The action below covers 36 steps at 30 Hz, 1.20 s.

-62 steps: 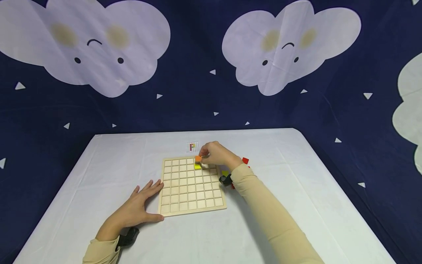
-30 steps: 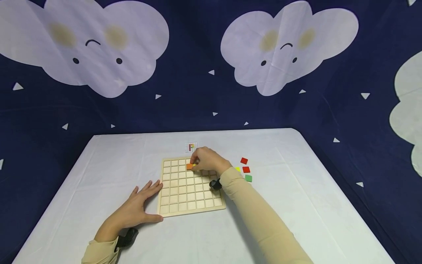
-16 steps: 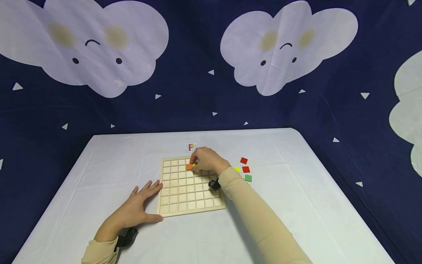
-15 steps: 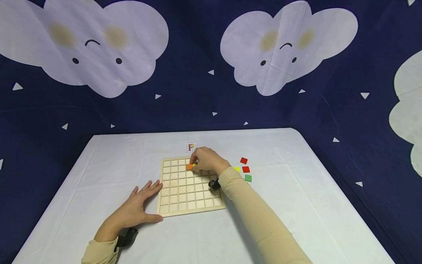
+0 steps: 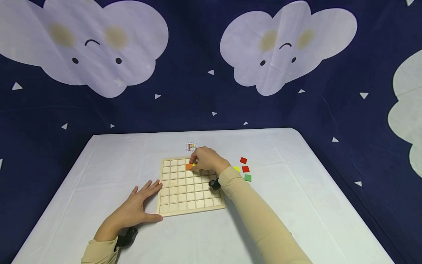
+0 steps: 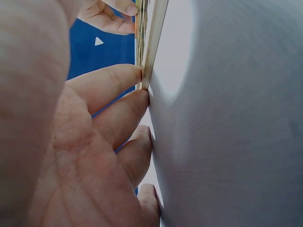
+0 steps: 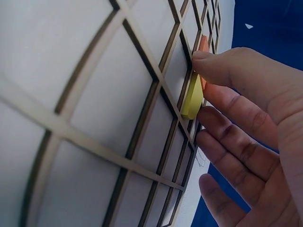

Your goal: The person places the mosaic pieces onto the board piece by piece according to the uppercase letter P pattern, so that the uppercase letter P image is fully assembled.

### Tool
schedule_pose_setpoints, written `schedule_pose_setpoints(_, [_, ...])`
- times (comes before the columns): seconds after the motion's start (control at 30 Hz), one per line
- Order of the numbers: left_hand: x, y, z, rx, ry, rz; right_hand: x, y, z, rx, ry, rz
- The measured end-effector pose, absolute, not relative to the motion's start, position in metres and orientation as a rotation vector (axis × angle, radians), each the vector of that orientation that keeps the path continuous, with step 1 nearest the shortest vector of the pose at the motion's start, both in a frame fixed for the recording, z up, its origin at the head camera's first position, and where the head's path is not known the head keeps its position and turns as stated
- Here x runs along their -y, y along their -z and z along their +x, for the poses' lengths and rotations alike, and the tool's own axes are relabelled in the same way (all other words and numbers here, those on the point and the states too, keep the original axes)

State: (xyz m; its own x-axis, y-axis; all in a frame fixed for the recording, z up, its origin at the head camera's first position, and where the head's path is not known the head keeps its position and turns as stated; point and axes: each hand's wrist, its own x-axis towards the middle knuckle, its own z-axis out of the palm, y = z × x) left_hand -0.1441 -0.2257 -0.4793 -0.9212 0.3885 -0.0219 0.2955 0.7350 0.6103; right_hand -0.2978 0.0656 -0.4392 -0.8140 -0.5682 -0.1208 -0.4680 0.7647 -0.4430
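A square wooden grid board lies on the white table. At its far side, my right hand pinches an orange tile between thumb and index finger, low over a cell. Beside it, a yellow tile sits at the grid, partly covered by the hand in the head view. In the right wrist view the orange tile shows behind the thumb. My left hand is spread at the board's left side, its thumb by the near corner and fingertips touching the wooden edge.
Right of the board lie two red tiles, a green tile and a yellow tile, partly behind the right sleeve. A small printed pattern card is just beyond the board. A dark cloud-print cloth hangs behind the table.
My right hand has carried the orange tile left and down to the grid, uncovering tiles at the right. Over the last second it stays nearly still, as does my left hand throughout.
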Motion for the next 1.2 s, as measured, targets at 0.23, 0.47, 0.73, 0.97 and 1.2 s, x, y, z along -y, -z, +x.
schedule_pose_setpoints(0.23, [0.225, 0.478, -0.144, -2.77, -0.965, 0.546, -0.066, 0.44, -0.298, -2.721, 0.579, -0.824])
schedule_pose_setpoints(0.47, [0.225, 0.479, -0.144, -2.778, -0.96, 0.553, -0.066, 0.439, -0.297, -2.727, 0.579, -0.829])
schedule_pose_setpoints(0.73, [0.225, 0.481, -0.144, -2.783, -0.957, 0.555, -0.066, 0.443, -0.298, -2.735, 0.582, -0.841])
schedule_pose_setpoints(0.97, [0.224, 0.482, -0.145, -2.791, -0.948, 0.555, -0.069, 0.442, -0.298, -2.688, 0.648, -0.848])
schedule_pose_setpoints(1.2, [0.224, 0.481, -0.145, -2.788, -0.947, 0.549, -0.085, 0.439, -0.303, -2.584, 0.829, -0.882])
